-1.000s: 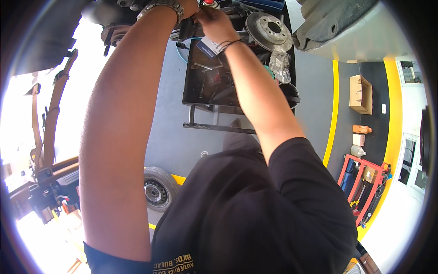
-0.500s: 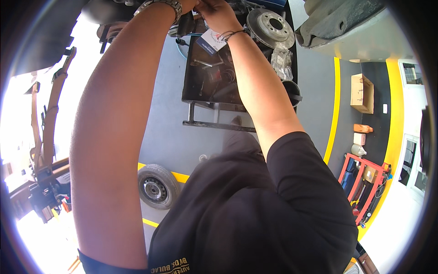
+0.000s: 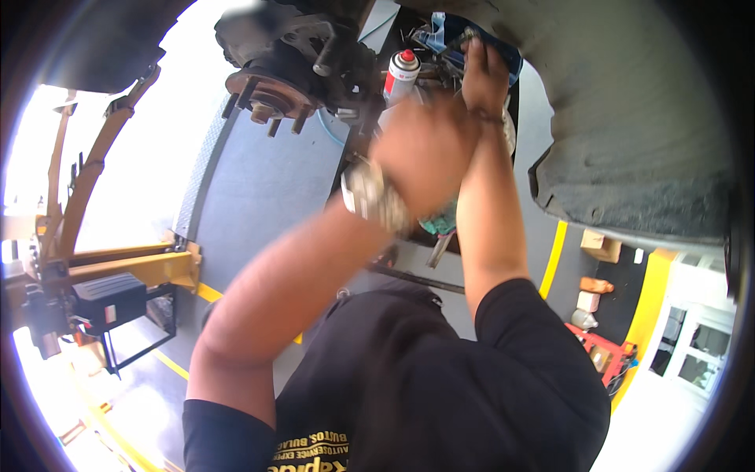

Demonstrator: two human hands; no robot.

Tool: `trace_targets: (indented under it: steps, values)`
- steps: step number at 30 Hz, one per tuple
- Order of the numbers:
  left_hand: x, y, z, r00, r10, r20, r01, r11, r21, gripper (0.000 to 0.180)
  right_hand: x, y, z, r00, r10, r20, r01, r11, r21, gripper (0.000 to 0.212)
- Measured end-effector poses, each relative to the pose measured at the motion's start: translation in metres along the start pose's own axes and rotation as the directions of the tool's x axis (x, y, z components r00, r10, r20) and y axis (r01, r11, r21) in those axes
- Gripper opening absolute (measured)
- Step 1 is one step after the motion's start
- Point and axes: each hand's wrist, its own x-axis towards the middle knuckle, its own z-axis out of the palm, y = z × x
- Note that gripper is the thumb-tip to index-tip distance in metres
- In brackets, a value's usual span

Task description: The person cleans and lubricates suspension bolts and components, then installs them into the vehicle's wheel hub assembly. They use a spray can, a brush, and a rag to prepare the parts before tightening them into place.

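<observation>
My left hand, with a metal watch on its wrist, is smeared by motion over the dark work cart and hides part of its top. Its fingers cannot be made out. Further off, my right hand reaches to the cart's far right, beside a blue container. Its fingers are closed at a small, dark metallic piece that I cannot make out. A spray can with a red nozzle stands upright on the cart, left of my right hand. Metal parts lie around it.
A wheel hub with studs hangs at the upper left. The vehicle's dark fender liner fills the upper right. A yellow lift arm and a black stand are at left. A red rack stands lower right.
The view has shifted, bringing the wheel hub and spray can into sight. My left hand has come nearer and to the right. My right hand has moved right, apart from the left, to the blue container.
</observation>
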Motion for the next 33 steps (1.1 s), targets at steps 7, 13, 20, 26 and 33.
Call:
trace_targets:
  steps: [7, 13, 20, 26, 33]
  values:
    - [-0.162, 0.012, 0.019, 0.932, -0.099, 0.35, 0.245, 0.882, -0.402, 0.032, -0.096, -0.11, -0.037, 0.996, -0.09, 0.01, 0.09, 0.996, 0.018, 0.033]
    - [-0.223, -0.044, 0.033, 0.872, -0.131, 0.472, 0.379, 0.79, -0.482, 0.029, -0.151, -0.157, -0.069, 0.992, -0.126, 0.01, 0.126, 0.992, -0.027, 0.032]
    - [-0.237, -0.086, 0.034, 0.815, -0.019, 0.579, 0.377, 0.777, -0.505, 0.03, -0.194, -0.195, -0.085, 0.987, 0.009, -0.16, -0.004, 0.999, 0.035, 0.034]
    - [-0.227, -0.103, 0.04, 0.828, 0.126, 0.547, 0.265, 0.771, -0.579, 0.03, -0.225, -0.217, -0.093, 0.963, 0.01, -0.27, -0.041, 0.993, -0.111, 0.044]
    - [-0.232, -0.111, 0.068, 0.752, 0.249, 0.61, 0.191, 0.804, -0.563, 0.033, -0.271, -0.228, -0.15, 0.882, 0.207, -0.423, -0.322, 0.92, -0.221, 0.032]
